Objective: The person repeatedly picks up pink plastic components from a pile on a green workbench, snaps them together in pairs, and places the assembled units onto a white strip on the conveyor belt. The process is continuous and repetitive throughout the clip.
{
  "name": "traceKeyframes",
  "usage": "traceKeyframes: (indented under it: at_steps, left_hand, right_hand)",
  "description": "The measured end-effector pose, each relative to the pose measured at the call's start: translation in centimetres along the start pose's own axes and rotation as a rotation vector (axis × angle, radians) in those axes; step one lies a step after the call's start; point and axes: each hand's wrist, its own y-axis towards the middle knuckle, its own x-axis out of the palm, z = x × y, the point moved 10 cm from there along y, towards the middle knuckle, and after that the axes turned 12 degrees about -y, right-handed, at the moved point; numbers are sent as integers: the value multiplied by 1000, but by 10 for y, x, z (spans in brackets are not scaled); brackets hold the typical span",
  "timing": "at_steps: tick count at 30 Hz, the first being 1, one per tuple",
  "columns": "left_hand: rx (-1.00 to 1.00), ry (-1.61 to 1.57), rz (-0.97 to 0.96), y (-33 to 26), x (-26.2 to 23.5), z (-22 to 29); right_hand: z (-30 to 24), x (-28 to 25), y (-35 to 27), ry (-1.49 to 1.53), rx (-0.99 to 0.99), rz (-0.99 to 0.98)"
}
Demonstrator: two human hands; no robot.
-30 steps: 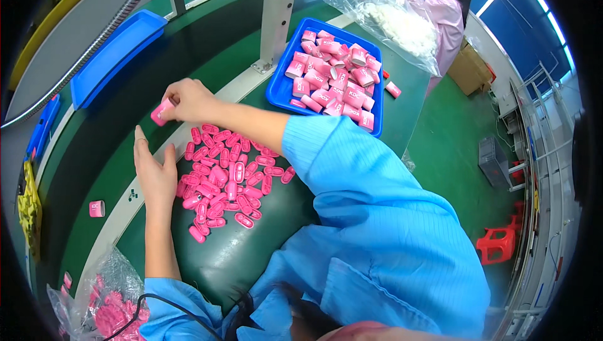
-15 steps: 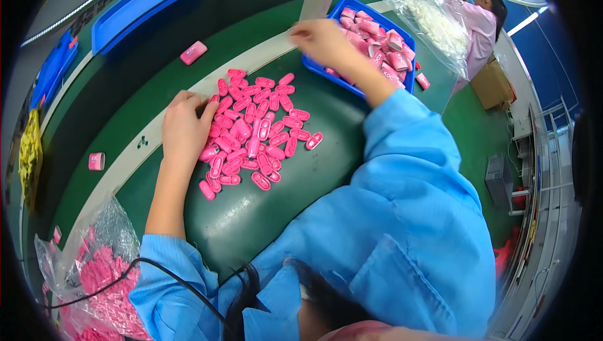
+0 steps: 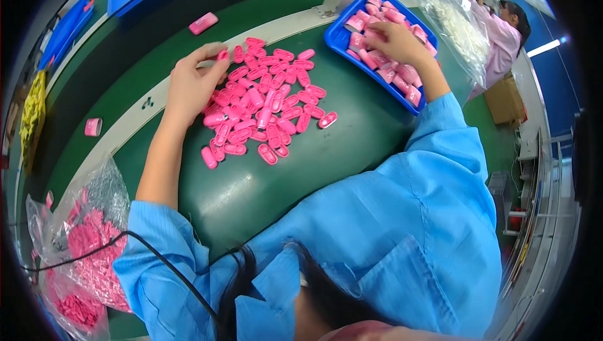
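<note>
My left hand (image 3: 193, 84) is at the left edge of a heap of small bright-pink oval plastic pieces (image 3: 264, 99). Its thumb and forefinger pinch one pink oval piece (image 3: 223, 55), raised a little off the heap. To the right, my right hand (image 3: 402, 44) reaches down into a blue tray (image 3: 409, 103) filled with light-pink hollow sleeves (image 3: 402, 80). The fingers of that hand are bent and closed around a sleeve among the others; my hand partly hides it.
Beyond the strip edging the green work surface (image 3: 264, 184) lie a pink sleeve (image 3: 203, 23) and another sleeve (image 3: 93, 127). Clear bags of pink parts (image 3: 100, 240) stand at lower left. Behind the tray is a bag of white parts (image 3: 461, 30); a person in pink (image 3: 502, 42) sits beyond.
My right hand has moved from left of the tray into it, onto the sleeves. My left hand has lifted slightly with a pink oval piece. The whole view has shifted.
</note>
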Motion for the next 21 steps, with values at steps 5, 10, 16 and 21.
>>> traceKeyframes:
  at_steps: [5, 10, 16, 21]
  left_hand:
    - [-197, -542, -73, 3, 7, -14]
    - [-234, -601, -62, 7, 8, -16]
    - [-234, -703, 6, 4, 4, -14]
    - [-164, -499, 95, 7, -12, -22]
  right_hand:
    - [5, 6, 23, -115, -9, -155]
    - [-65, -14, 25, -64, -158, -97]
    - [-204, 26, 32, 1133, -237, -171]
    - [-212, 59, 40, 1359, -199, -204]
